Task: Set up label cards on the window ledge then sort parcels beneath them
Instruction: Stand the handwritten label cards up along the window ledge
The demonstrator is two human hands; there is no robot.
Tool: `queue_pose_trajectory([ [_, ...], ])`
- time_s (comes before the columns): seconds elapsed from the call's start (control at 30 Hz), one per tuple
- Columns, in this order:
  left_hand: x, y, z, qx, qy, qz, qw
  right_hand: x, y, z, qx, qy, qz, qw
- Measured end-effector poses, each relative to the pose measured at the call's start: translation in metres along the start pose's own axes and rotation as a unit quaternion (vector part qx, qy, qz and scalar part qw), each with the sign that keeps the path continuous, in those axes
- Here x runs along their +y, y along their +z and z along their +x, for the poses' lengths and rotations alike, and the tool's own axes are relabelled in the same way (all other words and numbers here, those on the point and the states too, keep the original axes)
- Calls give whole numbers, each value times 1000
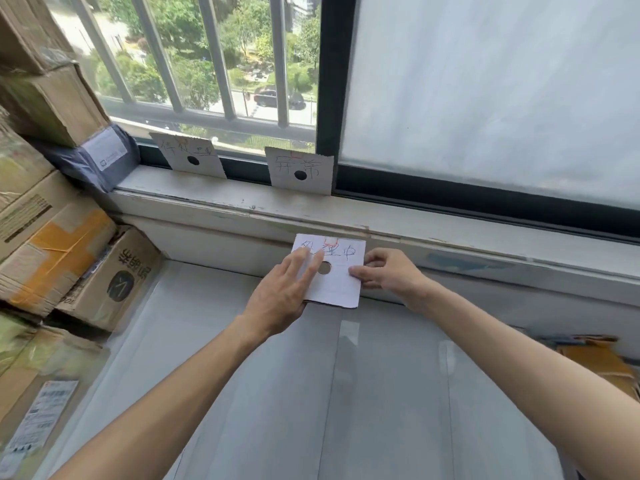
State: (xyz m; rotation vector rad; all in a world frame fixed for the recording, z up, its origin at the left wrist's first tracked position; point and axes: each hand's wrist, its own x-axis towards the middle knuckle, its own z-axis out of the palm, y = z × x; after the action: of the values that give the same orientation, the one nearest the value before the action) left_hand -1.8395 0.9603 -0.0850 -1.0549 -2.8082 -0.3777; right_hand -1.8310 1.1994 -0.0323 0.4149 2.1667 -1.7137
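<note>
- Two cards stand on the window ledge.
- Left hand flat-fingered, right hand pinching: third card unplaced.
- Boxes unsorted.

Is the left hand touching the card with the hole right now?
Touching. The head view shows the left hand with straight fingers lying flat across the card's left side, overlapping its face.

Left hand hides card left part; boxes cut by left edge.
</note>
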Motion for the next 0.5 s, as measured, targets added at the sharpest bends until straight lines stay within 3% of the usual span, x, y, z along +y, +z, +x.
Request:
queue_pose_trajectory([
  [0.5, 138, 10, 71, -15, 36, 11, 999, 34, -186, -75, 78, -20, -24, 996],
])
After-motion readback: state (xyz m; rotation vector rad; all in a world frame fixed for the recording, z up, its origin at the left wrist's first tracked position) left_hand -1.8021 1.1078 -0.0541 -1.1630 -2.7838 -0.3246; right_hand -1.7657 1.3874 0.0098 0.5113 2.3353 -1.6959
